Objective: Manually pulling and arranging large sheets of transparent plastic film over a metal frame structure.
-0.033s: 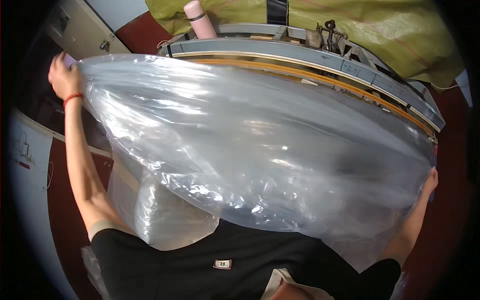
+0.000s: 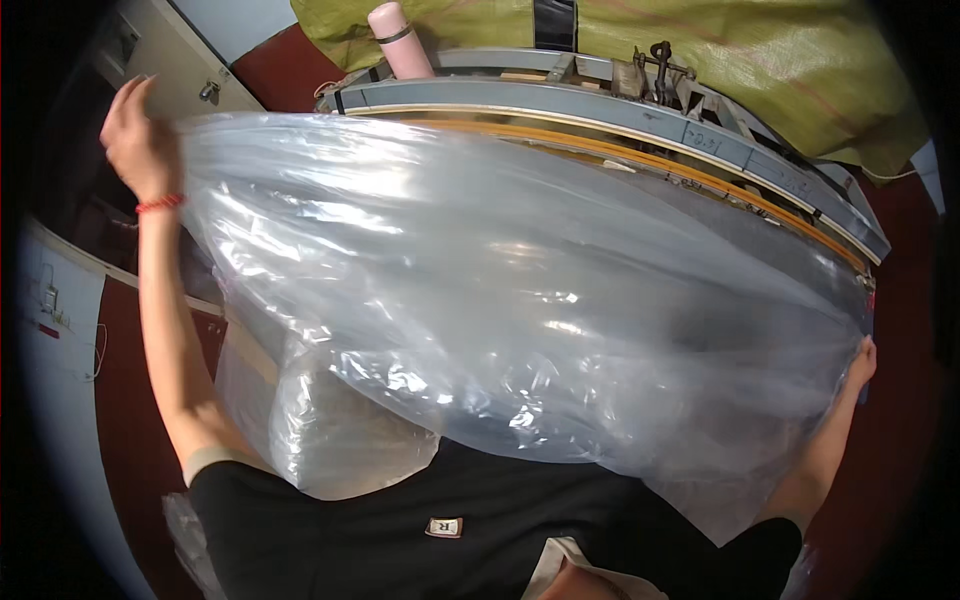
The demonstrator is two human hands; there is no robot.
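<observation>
A wide, clear plastic film (image 2: pixel 520 290) stretches between my two hands, creased and shiny, over the near side of a long metal-framed bench. My left hand (image 2: pixel 143 145), with a red cord round the wrist, is raised at the far left. Its fingers point up, and the film's gathered folds run to its inner side; the thumb is hidden. At the right end, my right hand (image 2: pixel 866 358) pinches the film's edge beside the bench's end. More crumpled clear plastic (image 2: pixel 345 430) bulges below the film, in front of my body.
The bench's grey metal rail (image 2: pixel 560 100) curves across the far side, with an orange strip (image 2: pixel 600 145) along it. A pink bottle (image 2: pixel 400 42) and a dark metal clamp (image 2: pixel 660 75) stand there. Behind hangs a yellow-green woven sheet (image 2: pixel 780 70). A door (image 2: pixel 185 65) is at the far left.
My left hand has shifted slightly right and up, its fingers now more upright, and the film's left end has moved right with it. My right hand stays in place.
</observation>
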